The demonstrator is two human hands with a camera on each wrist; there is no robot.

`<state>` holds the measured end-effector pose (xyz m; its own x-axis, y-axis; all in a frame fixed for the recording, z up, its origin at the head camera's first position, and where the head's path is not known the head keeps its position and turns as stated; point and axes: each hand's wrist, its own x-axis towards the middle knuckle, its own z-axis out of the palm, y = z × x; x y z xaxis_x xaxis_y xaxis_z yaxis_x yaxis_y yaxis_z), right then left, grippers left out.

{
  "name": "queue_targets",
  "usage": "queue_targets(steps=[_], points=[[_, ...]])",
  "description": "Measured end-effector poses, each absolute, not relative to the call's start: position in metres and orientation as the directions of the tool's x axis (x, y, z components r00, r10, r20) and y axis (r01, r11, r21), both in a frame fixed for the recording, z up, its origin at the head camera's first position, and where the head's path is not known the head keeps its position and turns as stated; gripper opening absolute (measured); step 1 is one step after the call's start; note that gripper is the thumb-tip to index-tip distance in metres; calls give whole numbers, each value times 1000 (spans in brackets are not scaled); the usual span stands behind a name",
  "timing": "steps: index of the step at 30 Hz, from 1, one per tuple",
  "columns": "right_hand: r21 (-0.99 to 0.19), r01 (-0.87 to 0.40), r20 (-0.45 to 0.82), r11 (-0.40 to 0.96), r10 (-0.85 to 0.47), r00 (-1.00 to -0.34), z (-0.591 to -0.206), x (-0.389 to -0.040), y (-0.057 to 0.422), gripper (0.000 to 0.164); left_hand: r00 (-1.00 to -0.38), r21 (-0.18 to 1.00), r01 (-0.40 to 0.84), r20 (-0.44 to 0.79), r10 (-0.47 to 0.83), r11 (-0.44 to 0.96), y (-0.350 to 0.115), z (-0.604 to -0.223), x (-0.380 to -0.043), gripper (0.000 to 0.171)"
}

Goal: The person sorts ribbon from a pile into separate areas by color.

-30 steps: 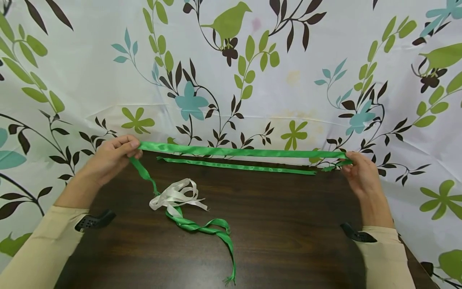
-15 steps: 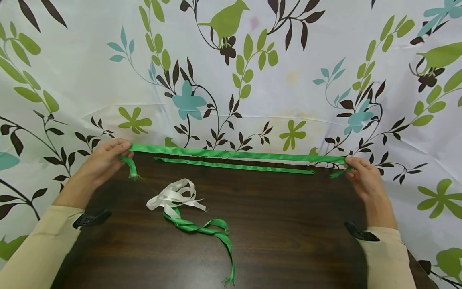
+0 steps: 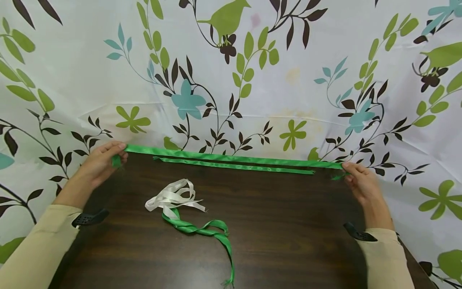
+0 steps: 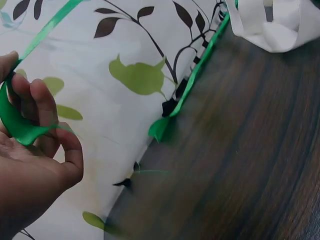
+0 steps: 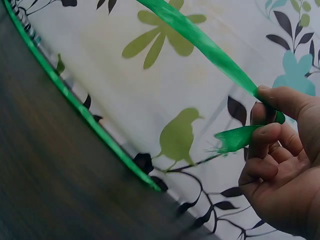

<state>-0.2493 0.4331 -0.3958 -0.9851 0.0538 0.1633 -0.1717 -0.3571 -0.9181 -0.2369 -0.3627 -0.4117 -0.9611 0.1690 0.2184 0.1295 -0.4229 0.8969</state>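
Observation:
A green satin ribbon (image 3: 231,158) is stretched taut between my two hands, above the table's far edge. My left hand (image 3: 102,162) pinches it near one end between thumb and fingers; a short tail (image 4: 25,127) curls down into the palm in the left wrist view. At the other end my right hand (image 3: 364,182) pinches it, and a frayed tail (image 5: 235,139) sticks out past the fingers. Just below the taut ribbon, a second green ribbon (image 3: 234,165) lies straight along the back of the table.
On the dark wood table (image 3: 288,233), a bunched white ribbon (image 3: 175,196) lies left of centre. Twisted green ribbon (image 3: 195,228) trails from it toward the front. A patterned cloth (image 3: 231,80) with leaves and birds hangs behind the table.
The left end of the held ribbon has come away from the white bundle and now hangs short at my left hand. My left hand has shifted left; the taut ribbon is slightly lower.

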Motion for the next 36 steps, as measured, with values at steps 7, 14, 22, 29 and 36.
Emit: queue_targets(steps=[7, 14, 22, 29, 36], points=[[-942, -150, 133, -299, 77, -988, -414, -254, 439, 13, -970, 891, 119, 198, 139, -438, -369, -421, -244, 23], [-944, -148, 130, -294, 79, -988, -430, -261, 443, 13, -994, 958, 102, 108, 7, -270, -376, -432, -250, 15], [-950, -124, 87, -286, 141, -986, -443, -264, 448, 13, -994, 985, 20, 38, -102, 169, -383, -447, -257, 26], [-948, -129, 73, -291, 194, -978, -450, -268, 453, 12, -992, 914, -4, 48, -119, 407, -382, -455, -260, 49], [-943, -161, 83, -290, 262, -961, -462, -275, 452, 14, -995, 883, -9, 36, -88, 469, -387, -459, -268, 59]])
